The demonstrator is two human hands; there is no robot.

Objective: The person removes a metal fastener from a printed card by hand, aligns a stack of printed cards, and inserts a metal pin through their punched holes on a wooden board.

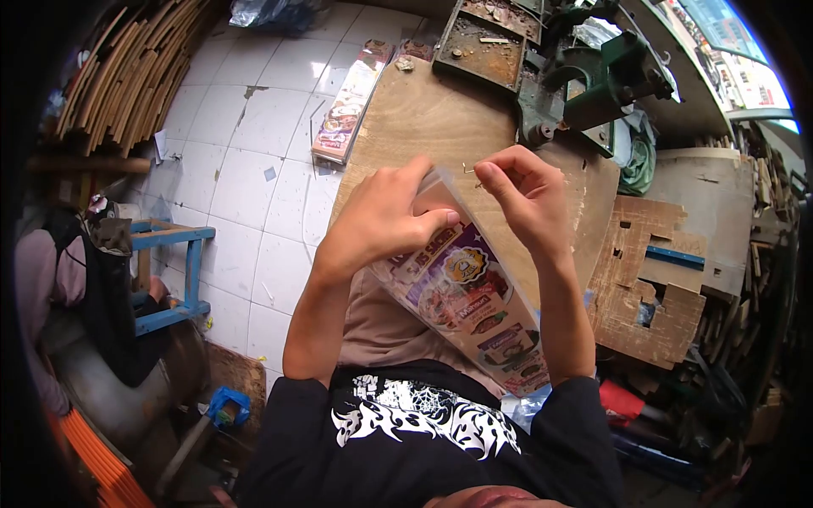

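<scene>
My left hand [379, 213] is closed around the upper end of a long printed food-picture panel [470, 292], its thumb pressed on the front. The panel looks glossy, with clear plastic at its edges, and slants down from the hand across my lap towards my right forearm. Just beyond its top end, my right hand [532, 190] pinches a small bent metal piece [467, 170] between thumb and fingertips. That piece seems apart from the panel; its exact kind is too small to tell.
A wooden board [440, 106] lies ahead, bearing a green metal machine [593, 97] with dirty trays [481, 51]. Similar printed panels [351, 106] lie at its left. A cut-out brown board [648, 284] is at right; a blue frame [196, 271] and a partly visible person [63, 288] are at left.
</scene>
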